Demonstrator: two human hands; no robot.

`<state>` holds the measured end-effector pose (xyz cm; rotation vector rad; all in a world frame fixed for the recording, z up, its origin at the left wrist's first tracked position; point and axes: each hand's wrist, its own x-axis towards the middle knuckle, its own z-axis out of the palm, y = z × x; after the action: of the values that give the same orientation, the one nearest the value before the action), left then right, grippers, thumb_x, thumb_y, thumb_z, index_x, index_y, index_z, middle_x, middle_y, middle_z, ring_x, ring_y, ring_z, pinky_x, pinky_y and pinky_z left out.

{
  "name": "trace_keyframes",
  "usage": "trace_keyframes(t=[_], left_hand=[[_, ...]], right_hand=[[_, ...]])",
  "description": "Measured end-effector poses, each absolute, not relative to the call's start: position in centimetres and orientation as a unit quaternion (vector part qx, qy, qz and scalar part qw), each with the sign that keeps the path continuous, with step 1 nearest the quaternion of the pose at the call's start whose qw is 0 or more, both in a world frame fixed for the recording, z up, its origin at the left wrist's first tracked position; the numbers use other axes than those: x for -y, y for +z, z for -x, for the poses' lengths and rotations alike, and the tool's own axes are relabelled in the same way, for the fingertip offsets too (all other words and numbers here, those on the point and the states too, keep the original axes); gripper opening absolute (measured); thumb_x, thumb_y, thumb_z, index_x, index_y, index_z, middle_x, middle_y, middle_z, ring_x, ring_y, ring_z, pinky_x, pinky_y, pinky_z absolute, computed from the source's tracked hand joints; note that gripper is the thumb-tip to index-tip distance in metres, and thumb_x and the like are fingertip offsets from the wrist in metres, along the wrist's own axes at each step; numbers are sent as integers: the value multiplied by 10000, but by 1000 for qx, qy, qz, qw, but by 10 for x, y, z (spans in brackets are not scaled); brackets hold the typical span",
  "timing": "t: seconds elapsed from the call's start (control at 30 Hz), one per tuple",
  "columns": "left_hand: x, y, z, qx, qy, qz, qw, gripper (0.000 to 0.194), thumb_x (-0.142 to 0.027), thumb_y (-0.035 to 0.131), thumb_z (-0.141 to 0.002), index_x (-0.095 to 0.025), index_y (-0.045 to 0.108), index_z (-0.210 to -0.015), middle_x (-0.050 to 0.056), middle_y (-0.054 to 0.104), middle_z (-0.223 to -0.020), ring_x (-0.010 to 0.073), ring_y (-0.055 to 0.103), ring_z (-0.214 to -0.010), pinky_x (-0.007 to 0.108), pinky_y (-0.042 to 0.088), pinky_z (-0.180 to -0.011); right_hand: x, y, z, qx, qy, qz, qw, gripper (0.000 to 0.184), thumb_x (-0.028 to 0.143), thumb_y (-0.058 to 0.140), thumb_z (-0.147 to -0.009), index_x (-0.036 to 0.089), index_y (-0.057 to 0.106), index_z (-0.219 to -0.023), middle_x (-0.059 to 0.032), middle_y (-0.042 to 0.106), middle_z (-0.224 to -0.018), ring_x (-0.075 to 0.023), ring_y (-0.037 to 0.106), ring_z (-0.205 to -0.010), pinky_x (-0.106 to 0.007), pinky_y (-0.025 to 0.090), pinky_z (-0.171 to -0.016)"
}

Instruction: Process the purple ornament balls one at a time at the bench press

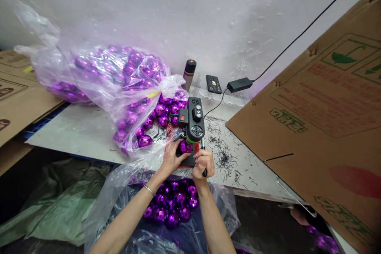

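Observation:
My left hand (171,158) has its thumb and fingers round a shiny purple faceted ball (185,147), which sits under the head of a small black bench press machine (195,121). A red switch box (182,117) is on the machine's left side. My right hand (203,163) is wrapped round the machine's black lever handle (204,173), which points down toward me. Beneath the ball lies the machine's dark base plate (188,161). Below my wrists, more purple balls (171,206) lie in an open clear plastic bag (116,190).
A large clear bag (104,69) of purple balls spills onto the left of the table (80,131). A dark bottle (189,73), a phone (213,83) and a power adapter (239,85) are at the wall. Black slivers (224,158) litter the right, beside a cardboard box (321,127).

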<state>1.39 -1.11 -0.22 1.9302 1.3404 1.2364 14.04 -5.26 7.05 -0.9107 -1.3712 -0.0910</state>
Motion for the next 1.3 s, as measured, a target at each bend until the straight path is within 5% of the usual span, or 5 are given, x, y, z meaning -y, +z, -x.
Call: trace_keyframes(t=[0.37, 0.8, 0.97, 1.1, 1.3], left_hand=[[11, -1, -11, -480, 447, -713, 248, 557, -488, 789, -898, -222, 625, -1358, 114, 738, -1214, 302, 705, -1156, 470, 551, -1031], [48, -7, -6, -452, 470, -731, 202, 548, -418, 727, -953, -210, 527, -1418, 148, 703, -1294, 312, 694, -1214, 502, 558, -1043], [84, 6, 21, -429, 417, -794, 106, 820, -611, 696, -930, -190, 409, -1571, 225, 567, -1527, 377, 562, -1417, 568, 483, -1145], [56, 42, 67, -564, 380, -734, -2, 417, -352, 490, -1072, -182, 587, -1441, 184, 672, -1400, 330, 630, -1289, 521, 491, -1102], [-2, 80, 109, -621, 98, -778, 4, 358, -194, 610, -959, -178, 688, -1308, 186, 719, -1263, 353, 676, -1119, 463, 540, -930]], right_hand=[[53, 66, -143, 648, -53, 387, 654, 308, 201, 387, -1043, 237, 510, -763, 11, 586, -757, -135, 587, -662, -285, 486, -606], [58, 163, -130, 545, 45, 490, 679, 442, 297, 459, -1068, 232, 478, -631, 19, 545, -628, -133, 584, -629, -287, 442, -619], [60, 143, -129, 548, 34, 463, 696, 424, 257, 469, -1062, 231, 488, -640, 28, 497, -611, -146, 600, -671, -299, 460, -663], [59, 138, -128, 552, 27, 447, 703, 421, 242, 479, -1057, 228, 484, -636, 30, 489, -606, -147, 599, -667, -299, 453, -651], [60, 133, -128, 552, 21, 459, 696, 413, 251, 469, -1058, 227, 492, -646, 23, 514, -619, -153, 612, -681, -304, 461, -652]])
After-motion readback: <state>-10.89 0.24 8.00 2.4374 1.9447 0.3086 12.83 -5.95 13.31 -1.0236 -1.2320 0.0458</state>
